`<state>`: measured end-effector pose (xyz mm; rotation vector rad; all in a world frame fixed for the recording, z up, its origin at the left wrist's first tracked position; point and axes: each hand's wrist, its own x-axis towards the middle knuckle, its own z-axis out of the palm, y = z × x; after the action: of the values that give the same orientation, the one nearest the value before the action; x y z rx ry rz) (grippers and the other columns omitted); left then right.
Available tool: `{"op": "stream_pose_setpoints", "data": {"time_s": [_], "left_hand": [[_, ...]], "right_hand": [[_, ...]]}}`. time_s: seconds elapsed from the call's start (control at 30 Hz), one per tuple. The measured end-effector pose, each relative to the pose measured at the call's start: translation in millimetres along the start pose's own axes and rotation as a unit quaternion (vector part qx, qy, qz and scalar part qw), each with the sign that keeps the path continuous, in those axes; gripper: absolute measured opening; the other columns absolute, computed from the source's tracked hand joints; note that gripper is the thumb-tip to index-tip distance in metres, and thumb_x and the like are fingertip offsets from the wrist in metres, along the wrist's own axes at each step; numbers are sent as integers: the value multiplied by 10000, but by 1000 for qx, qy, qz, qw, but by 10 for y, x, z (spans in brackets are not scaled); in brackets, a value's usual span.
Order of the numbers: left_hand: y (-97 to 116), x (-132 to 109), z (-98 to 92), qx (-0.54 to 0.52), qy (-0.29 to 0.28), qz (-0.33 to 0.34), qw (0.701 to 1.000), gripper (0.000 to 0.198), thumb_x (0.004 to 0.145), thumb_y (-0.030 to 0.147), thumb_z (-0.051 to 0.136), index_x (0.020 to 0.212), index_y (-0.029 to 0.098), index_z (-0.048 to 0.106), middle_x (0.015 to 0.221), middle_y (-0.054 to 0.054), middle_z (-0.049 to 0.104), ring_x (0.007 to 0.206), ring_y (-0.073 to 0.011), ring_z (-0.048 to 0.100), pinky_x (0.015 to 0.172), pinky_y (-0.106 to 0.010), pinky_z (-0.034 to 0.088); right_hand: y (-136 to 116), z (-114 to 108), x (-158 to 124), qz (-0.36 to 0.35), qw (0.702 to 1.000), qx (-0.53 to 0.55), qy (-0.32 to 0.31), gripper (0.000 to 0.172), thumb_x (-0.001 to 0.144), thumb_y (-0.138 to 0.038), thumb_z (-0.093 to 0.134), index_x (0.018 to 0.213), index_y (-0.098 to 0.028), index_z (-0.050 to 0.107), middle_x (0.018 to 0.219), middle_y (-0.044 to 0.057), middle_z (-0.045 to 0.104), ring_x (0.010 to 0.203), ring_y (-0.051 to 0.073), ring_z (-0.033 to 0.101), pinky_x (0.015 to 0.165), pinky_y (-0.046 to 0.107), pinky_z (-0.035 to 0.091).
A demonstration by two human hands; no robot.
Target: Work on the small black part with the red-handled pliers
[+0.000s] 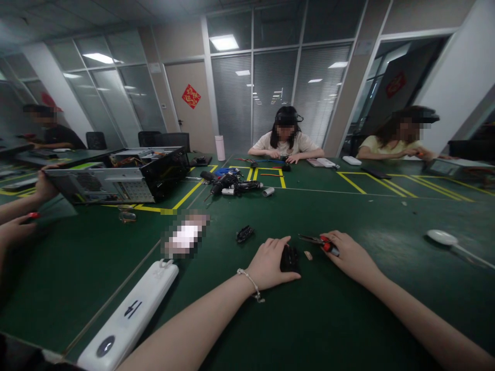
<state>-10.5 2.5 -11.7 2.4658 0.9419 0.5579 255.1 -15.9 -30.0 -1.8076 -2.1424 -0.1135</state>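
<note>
My left hand (266, 264), with a beaded bracelet at the wrist, grips a small black plastic part (291, 259) against the green table. The thumb lies along its near edge and the fingers along its far left side. In my right hand (351, 253) is a pair of pliers (328, 243) with red and black handles. Their long narrow jaws point left, just above and to the right of the black part, apart from it. Between the hands lies a small tan scrap (308, 255). Another black piece (245, 234) rests beyond my left hand.
A white power bank (129, 314) joins a lit phone (186, 236) by cable at left. An open computer case (127, 175) stands behind, another person's hands beside it. Ahead lie a drill (220, 184) and cables; at right, a white corded device (442, 237). Other people sit around.
</note>
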Motion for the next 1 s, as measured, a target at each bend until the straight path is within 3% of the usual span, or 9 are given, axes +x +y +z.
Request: {"op": "stream_pose_setpoints", "data": {"time_s": [0.2,0.57,1.0], "left_hand": [[-43,17,57,-11,10,-20,1000,867,592,500,667,1288,212,239,1227,-68,446,1129,-259,372,932,-405,316],[-4,22,16,5,19,-27,999,715,587,521,662,1169,190,413,1141,-70,503,1068,-265,422,890,-392,358],[-9,-7,22,60,14,-25,998,844,589,632,580,1253,192,303,1234,-91,423,1132,-291,361,932,-455,284]], "right_hand": [[-37,-18,0,0,1000,-6,4,379,738,-355,442,1069,-185,513,1041,79,529,927,225,495,815,375,404],[-25,-9,3,-6,1000,-3,6,374,738,-355,434,1064,-190,514,1034,85,529,931,226,496,820,385,395],[19,22,-1,-4,1000,1,2,392,749,-390,427,1079,-194,503,1044,80,521,934,231,492,807,382,404]]}}
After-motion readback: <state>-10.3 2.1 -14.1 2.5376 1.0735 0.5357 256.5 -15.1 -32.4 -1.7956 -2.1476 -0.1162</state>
